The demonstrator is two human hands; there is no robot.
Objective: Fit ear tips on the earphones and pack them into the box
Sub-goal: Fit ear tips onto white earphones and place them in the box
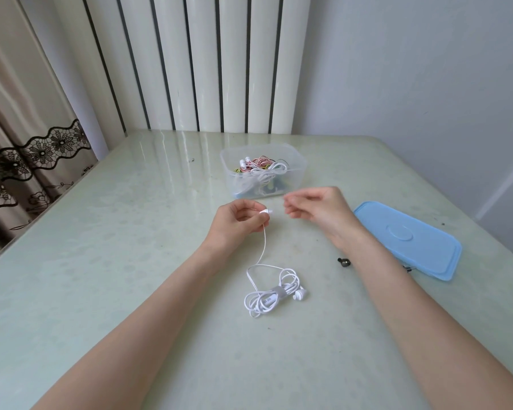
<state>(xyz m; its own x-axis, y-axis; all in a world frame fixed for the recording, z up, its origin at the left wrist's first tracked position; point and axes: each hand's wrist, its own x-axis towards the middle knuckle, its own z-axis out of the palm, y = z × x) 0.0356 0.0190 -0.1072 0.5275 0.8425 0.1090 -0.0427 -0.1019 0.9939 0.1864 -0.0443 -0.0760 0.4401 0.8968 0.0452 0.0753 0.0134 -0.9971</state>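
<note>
Head view: we're pinching the small white plastic earbud (266,212) in our left hand (234,223), nozzle pointing right toward our right hand (314,210), its loosely curled fingers just beside it.

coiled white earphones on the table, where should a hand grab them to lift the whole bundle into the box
Pinch the coiled white earphones at the grey band around their middle, coming straight down from above. The bundle lies flat on the table, and the band gathers all the loops, so gripping there should keep them from spilling. One lead runs up to the left hand, so it probably needs slack first.
</note>
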